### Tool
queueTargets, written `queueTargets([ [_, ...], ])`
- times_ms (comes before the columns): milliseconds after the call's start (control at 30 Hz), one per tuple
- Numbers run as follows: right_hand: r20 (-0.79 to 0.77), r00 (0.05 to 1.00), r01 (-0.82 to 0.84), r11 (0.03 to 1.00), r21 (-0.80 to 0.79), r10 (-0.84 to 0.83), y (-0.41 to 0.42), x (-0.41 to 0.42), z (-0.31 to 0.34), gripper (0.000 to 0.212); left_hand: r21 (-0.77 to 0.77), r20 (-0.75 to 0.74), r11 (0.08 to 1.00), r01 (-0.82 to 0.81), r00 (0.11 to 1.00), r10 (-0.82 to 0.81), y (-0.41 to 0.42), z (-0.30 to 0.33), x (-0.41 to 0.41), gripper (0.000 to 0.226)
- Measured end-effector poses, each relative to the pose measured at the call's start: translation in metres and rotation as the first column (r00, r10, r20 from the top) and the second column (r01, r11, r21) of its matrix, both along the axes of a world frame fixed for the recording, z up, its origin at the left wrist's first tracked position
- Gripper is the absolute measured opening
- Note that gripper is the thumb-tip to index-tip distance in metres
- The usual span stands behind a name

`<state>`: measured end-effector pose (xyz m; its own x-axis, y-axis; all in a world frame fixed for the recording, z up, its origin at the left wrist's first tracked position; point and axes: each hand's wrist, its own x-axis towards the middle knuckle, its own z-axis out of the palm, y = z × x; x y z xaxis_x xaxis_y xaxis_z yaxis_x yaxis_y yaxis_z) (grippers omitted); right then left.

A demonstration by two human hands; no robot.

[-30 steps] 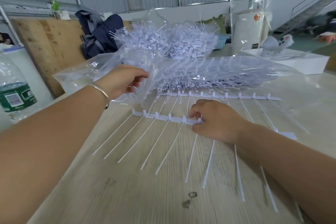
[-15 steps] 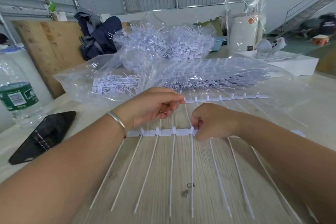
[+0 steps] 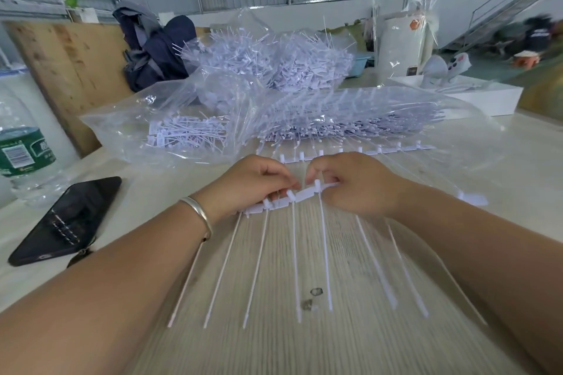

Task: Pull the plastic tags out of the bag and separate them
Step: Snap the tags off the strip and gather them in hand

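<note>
Head view: left hand (image 3: 259, 184) has joined right hand (image 3: 359, 183), both pinching tag strip (image 3: 304, 193).

I see tag strip (image 3: 304, 195) on table (image 3: 304, 344) between left hand (image 3: 253, 186) and right hand (image 3: 356, 183). Bag (image 3: 213, 131) behind hands, second strip (image 3: 380, 150) at bag mouth. Phone (image 3: 67, 219) left; bottle (image 3: 24, 155) behind phone.

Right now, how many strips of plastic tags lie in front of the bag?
2. One strip is pinched between the left hand and right hand. A second strip lies behind the hands, at the mouth of the bag. Others may be hidden inside.
</note>
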<state>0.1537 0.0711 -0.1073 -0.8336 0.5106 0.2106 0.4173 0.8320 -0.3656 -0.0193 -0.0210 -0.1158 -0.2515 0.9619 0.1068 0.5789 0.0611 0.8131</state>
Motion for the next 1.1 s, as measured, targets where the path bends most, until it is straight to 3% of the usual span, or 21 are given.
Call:
queueTargets([
  [100,0.007,0.997,-0.076,0.994,-0.078,0.076,-0.005,0.005,0.005,0.036,-0.035,-0.029,0.999,0.017,0.999,-0.018,0.001,-0.004,-0.002,0.017],
  [233,-0.146,0.974,-0.204,0.945,-0.255,0.171,-0.005,0.016,0.022,0.028,-0.026,0.037,1.000,-0.012,0.999,0.013,0.004,-0.005,-0.002,0.015],
  [367,-0.308,0.924,-0.333,0.870,-0.363,0.226,-0.009,0.028,0.043,0.026,-0.110,-0.116,0.994,-0.023,0.993,0.010,0.001,0.005,-0.011,0.022],
  [433,-0.373,0.904,-0.358,0.849,-0.389,0.210,-0.008,0.035,0.051,0.029,-0.118,-0.112,0.992,-0.044,0.993,0.030,-0.003,0.008,-0.023,0.025],
  [600,-0.355,0.931,-0.183,0.948,-0.259,0.083,-0.003,0.051,0.073,0.023,-0.057,-0.133,0.992,-0.117,0.985,0.109,-0.003,-0.002,-0.030,0.017],
  [767,-0.320,0.947,-0.075,0.992,-0.103,0.038,-0.010,0.058,0.105,0.013,-0.068,-0.022,0.997,0.022,0.999,-0.023,0.005,-0.007,-0.012,0.023],
  [833,-0.278,0.960,-0.039,0.997,-0.061,0.020,-0.012,0.058,0.114,0.006,-0.043,0.073,0.999,0.013,0.997,-0.009,0.004,-0.008,-0.008,0.020],
  [900,-0.148,0.989,0.004,1.000,0.024,-0.001,-0.013,0.058,0.122,0.003,0.005,0.312,1.000,-0.002,0.950,0.000,0.001,-0.005,-0.003,0.022],
  [1033,0.263,0.955,0.084,0.975,0.204,-0.137,-0.019,0.057,0.133,0.018,0.097,0.708,0.995,-0.036,0.704,-0.043,0.001,0.009,-0.004,0.029],
  [1100,0.394,0.895,0.071,0.938,0.339,-0.210,-0.023,0.054,0.133,0.026,0.103,0.797,0.994,-0.043,0.601,-0.057,0.003,0.010,-0.008,0.041],
])
